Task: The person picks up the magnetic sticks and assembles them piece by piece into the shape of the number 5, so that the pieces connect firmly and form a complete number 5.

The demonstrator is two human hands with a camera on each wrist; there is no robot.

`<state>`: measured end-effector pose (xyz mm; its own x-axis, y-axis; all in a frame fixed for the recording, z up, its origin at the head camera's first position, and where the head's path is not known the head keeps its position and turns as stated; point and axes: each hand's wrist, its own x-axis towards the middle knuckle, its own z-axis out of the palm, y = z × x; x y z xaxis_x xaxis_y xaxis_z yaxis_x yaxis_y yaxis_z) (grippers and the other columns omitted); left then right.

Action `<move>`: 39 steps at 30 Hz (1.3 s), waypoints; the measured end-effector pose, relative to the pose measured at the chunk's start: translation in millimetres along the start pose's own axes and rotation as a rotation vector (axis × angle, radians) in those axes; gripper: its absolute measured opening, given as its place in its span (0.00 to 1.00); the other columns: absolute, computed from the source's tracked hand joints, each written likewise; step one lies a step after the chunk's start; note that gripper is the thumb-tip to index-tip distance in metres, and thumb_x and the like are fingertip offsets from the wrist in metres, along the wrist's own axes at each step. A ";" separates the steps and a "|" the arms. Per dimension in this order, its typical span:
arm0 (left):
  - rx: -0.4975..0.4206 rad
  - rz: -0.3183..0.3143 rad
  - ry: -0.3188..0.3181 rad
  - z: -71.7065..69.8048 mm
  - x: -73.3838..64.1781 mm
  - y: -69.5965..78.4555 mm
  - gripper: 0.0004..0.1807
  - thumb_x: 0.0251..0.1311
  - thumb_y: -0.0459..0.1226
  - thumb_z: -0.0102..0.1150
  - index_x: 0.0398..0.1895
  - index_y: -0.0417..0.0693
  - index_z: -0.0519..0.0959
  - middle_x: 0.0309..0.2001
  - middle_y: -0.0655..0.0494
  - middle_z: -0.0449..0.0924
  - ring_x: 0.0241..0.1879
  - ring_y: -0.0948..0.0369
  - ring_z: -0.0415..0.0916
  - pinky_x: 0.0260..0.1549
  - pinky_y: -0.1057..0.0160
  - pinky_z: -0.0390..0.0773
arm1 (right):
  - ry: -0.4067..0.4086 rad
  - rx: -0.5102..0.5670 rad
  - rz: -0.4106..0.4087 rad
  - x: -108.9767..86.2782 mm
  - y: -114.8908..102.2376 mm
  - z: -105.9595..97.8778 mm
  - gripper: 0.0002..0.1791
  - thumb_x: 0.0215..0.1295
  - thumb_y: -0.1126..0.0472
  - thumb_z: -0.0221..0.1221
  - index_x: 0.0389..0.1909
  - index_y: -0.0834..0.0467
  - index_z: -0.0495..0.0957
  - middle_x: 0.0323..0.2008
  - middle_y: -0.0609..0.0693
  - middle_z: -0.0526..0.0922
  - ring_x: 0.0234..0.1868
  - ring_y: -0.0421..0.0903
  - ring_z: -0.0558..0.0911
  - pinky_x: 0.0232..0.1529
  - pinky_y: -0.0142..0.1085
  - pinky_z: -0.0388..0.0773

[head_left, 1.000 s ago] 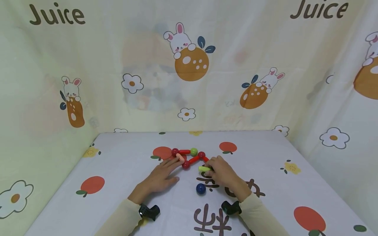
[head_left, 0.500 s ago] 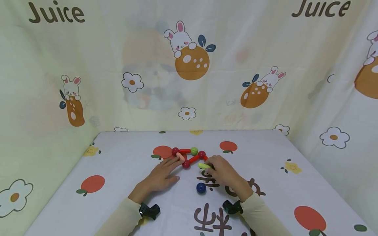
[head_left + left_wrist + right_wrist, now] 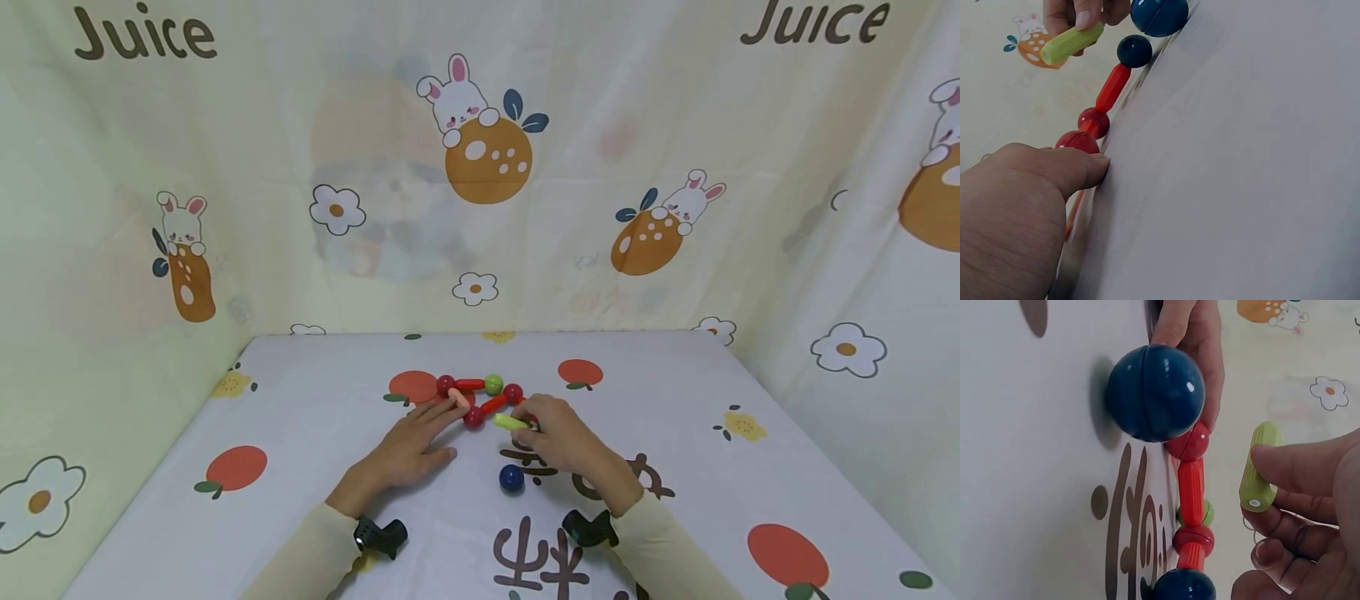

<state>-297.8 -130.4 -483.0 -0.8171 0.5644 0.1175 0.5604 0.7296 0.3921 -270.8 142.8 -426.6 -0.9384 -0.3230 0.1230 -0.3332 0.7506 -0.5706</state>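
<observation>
My right hand (image 3: 558, 433) pinches a yellow-green ridged magnetic rod (image 3: 1261, 465) between thumb and fingers, held above the tabletop. My left hand (image 3: 408, 446) lies with its fingers extended over the chain's left side, at a pink rod (image 3: 458, 398) and a red ball (image 3: 473, 417). From that ball a red rod (image 3: 493, 405) runs to another red ball (image 3: 513, 393). A further red rod (image 3: 1113, 89) leads on to a dark blue ball (image 3: 1135, 51), which the right hand hides in the head view. Behind, a red rod (image 3: 469, 384) joins a red ball (image 3: 446, 385) and a green ball (image 3: 493, 384).
A loose, larger blue ball (image 3: 512, 478) sits on the white printed tablecloth (image 3: 660, 542), nearer the body and between the two forearms. Behind the table hangs a cream curtain (image 3: 570, 250) with rabbit and flower prints.
The yellow-green rod has shifted slightly left in my right hand and its free end has turned, showing more of its length. My left hand and the ball-and-rod chain stay in place.
</observation>
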 end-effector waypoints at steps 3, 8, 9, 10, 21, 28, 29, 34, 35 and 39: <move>-0.001 0.004 -0.001 -0.2 0.1 -0.1 0.40 0.68 0.51 0.59 0.81 0.68 0.54 0.81 0.64 0.48 0.80 0.50 0.45 0.71 0.36 0.54 | -0.010 0.026 -0.007 -0.5 -1.3 -1.0 0.08 0.65 0.61 0.67 0.44 0.54 0.84 0.36 0.43 0.80 0.39 0.43 0.76 0.46 0.40 0.79; 0.007 0.009 0.001 0.3 0.7 -1.1 0.40 0.68 0.51 0.59 0.81 0.68 0.54 0.81 0.64 0.48 0.80 0.50 0.45 0.71 0.36 0.55 | -0.037 0.092 -0.043 -3.1 -6.8 -3.7 0.07 0.64 0.62 0.67 0.42 0.55 0.85 0.33 0.44 0.80 0.35 0.44 0.75 0.37 0.36 0.78; 0.010 0.007 0.001 0.5 0.9 -1.3 0.40 0.68 0.51 0.59 0.81 0.68 0.54 0.81 0.64 0.48 0.80 0.51 0.45 0.71 0.36 0.55 | -0.044 0.104 -0.052 -3.9 -8.4 -4.4 0.07 0.64 0.62 0.68 0.42 0.55 0.85 0.33 0.44 0.80 0.35 0.44 0.75 0.35 0.35 0.78; 0.012 0.005 0.001 0.6 1.0 -1.4 0.40 0.68 0.51 0.59 0.81 0.69 0.54 0.81 0.64 0.48 0.80 0.51 0.45 0.70 0.36 0.55 | -0.049 0.115 -0.061 -4.6 -10.1 -5.1 0.07 0.64 0.62 0.68 0.42 0.54 0.85 0.32 0.44 0.80 0.34 0.45 0.75 0.33 0.34 0.78; -0.005 -0.009 0.004 0.7 -0.6 -0.2 0.40 0.68 0.51 0.60 0.81 0.66 0.55 0.81 0.63 0.49 0.80 0.49 0.45 0.70 0.34 0.54 | -0.125 0.183 -0.094 -10.8 -25.0 -11.5 0.08 0.62 0.60 0.69 0.41 0.54 0.85 0.31 0.44 0.80 0.34 0.46 0.76 0.31 0.35 0.77; -0.005 -0.017 0.002 0.2 -1.4 1.8 0.41 0.67 0.51 0.61 0.81 0.66 0.56 0.81 0.64 0.49 0.80 0.49 0.45 0.71 0.34 0.53 | -0.152 0.207 -0.134 -12.7 -25.9 -11.8 0.08 0.62 0.59 0.69 0.41 0.54 0.85 0.31 0.44 0.80 0.34 0.45 0.76 0.33 0.35 0.75; -0.003 -0.017 0.002 0.2 -1.4 1.9 0.41 0.67 0.51 0.61 0.81 0.66 0.56 0.81 0.64 0.49 0.80 0.49 0.45 0.70 0.34 0.53 | -0.155 0.214 -0.139 -13.1 -26.1 -12.0 0.08 0.62 0.59 0.69 0.41 0.54 0.85 0.31 0.44 0.80 0.34 0.45 0.76 0.33 0.35 0.75; -0.002 -0.015 0.001 0.0 -1.0 2.1 0.41 0.67 0.51 0.61 0.81 0.66 0.55 0.81 0.64 0.49 0.80 0.50 0.45 0.70 0.34 0.53 | -0.167 0.240 -0.167 -14.1 -26.3 -12.3 0.08 0.62 0.59 0.70 0.41 0.54 0.86 0.31 0.44 0.80 0.35 0.46 0.76 0.33 0.35 0.75; -0.004 -0.012 0.002 0.1 -0.9 2.0 0.41 0.67 0.51 0.61 0.81 0.66 0.55 0.81 0.64 0.49 0.80 0.50 0.45 0.70 0.34 0.53 | -0.171 0.243 -0.171 -14.0 -26.2 -12.0 0.07 0.62 0.59 0.70 0.40 0.54 0.86 0.31 0.44 0.80 0.35 0.46 0.76 0.34 0.35 0.75; -0.003 -0.003 0.004 1.1 -0.3 0.6 0.40 0.68 0.51 0.59 0.80 0.66 0.56 0.81 0.64 0.48 0.80 0.49 0.46 0.70 0.34 0.53 | -0.200 0.265 -0.169 -13.0 -25.8 -9.5 0.06 0.61 0.61 0.70 0.39 0.54 0.86 0.30 0.44 0.80 0.35 0.46 0.76 0.35 0.35 0.75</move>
<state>-297.2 -129.7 -483.7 -0.8192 0.5606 0.1205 0.5577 0.7302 0.3947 -250.9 133.1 -405.8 -0.8270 -0.5555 0.0868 -0.4215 0.5104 -0.7495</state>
